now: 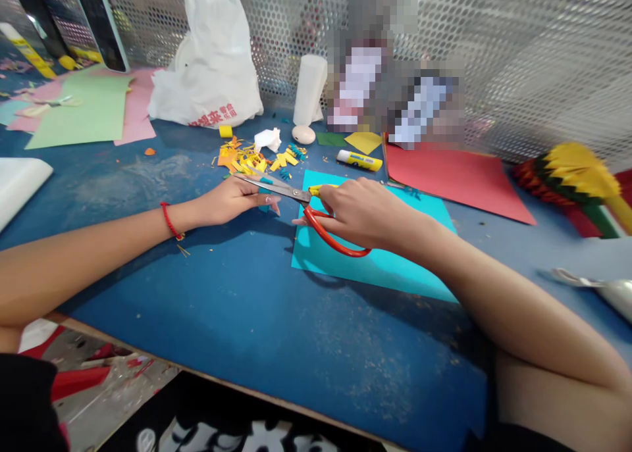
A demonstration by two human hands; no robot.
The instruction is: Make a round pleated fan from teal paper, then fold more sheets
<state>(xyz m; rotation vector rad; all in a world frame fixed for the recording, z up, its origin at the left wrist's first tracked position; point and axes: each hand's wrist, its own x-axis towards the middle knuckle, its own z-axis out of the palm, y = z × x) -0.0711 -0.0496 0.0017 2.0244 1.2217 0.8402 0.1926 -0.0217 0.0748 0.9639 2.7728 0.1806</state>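
My right hand point(363, 212) grips a pair of scissors point(340, 245) by its red and yellow handles. The blades stand apart and point left, across a small piece of blue paper point(266, 187). My left hand point(230, 199) pinches that paper between thumb and fingers; part of it is hidden by the hand and blades. Beneath my right hand a bright turquoise sheet point(395, 268) lies on the blue table point(237, 301). Yellow and orange paper scraps point(247, 159) are heaped just beyond my left hand.
A white plastic bag point(207, 77), an upright white container point(310, 90) and a glue stick point(359, 160) stand or lie beyond my hands. Red paper point(454, 182) is at right, green paper point(83, 106) and a propped phone point(103, 27) at left. A perforated metal panel point(494, 57) backs the table.
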